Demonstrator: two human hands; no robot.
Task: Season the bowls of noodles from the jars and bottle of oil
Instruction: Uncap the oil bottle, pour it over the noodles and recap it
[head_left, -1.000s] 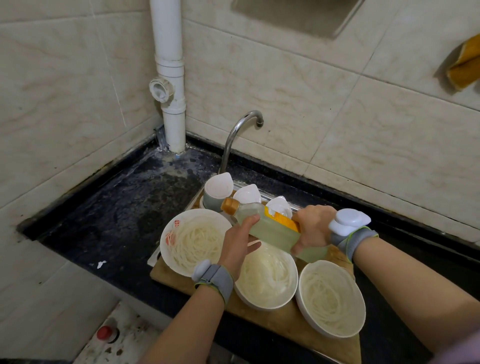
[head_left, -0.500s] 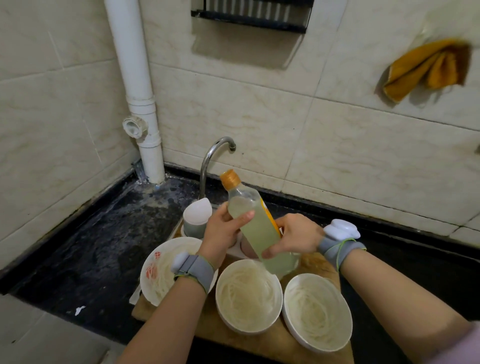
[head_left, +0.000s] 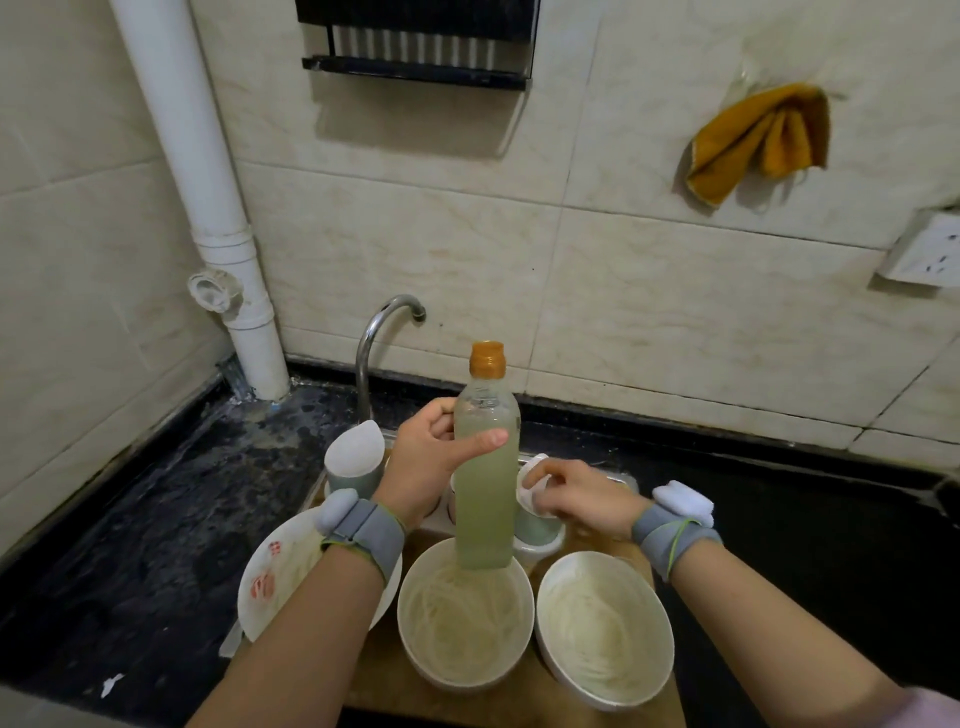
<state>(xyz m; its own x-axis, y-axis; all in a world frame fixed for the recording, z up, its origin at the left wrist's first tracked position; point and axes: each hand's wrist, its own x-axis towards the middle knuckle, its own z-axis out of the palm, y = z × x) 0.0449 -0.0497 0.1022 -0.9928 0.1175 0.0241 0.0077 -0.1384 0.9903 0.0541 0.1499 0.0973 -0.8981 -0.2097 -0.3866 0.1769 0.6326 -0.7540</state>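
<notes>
My left hand (head_left: 423, 470) is gripping the upright oil bottle (head_left: 485, 488) above the middle bowl (head_left: 465, 618); my right hand's (head_left: 584, 499) fingers (head_left: 537, 475) are pinching a jar lid (head_left: 532, 491)

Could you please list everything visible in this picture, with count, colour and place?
oil bottle: one, pale yellow-green with an orange cap, upright above the middle bowl
bowls of noodles: three, white, in a row on the board
cutting board: one, wooden, under the bowls
jars: at least two, grey-green with white flip lids, behind the bowls; others may be hidden
tap: one, metal, behind the jars
drain pipe: one, white, in the left corner
rack: one, black, on the wall
cloth: one, orange, hanging on the wall at right
socket: one, white, far right
left hand: holding the bottle
right hand: on a jar lid, off the bottle
</notes>
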